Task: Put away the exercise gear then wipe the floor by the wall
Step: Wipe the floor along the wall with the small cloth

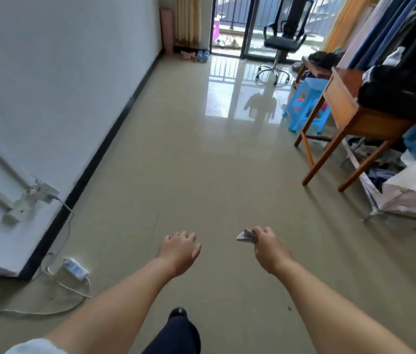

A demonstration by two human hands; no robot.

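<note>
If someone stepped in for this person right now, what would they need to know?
Left hand: open, holds nothing, out over the floor.
Right hand: grips a small crumpled cloth.
Gear: a pink rolled mat stands in the far corner by the wall, pink and blue dumbbells on the floor beside it. This looks put away.
Left: wiping the floor along the wall; the cloth is not on the floor yet. A power strip and cable lie near the wall.

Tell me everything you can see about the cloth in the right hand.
The cloth is a small, crumpled grey-and-white rag, soft fabric by its look. The right hand holds it in a closed grip, so only one bunched end sticks out toward the left hand's side. It hangs in the air above the beige floor, touching nothing else.
</note>
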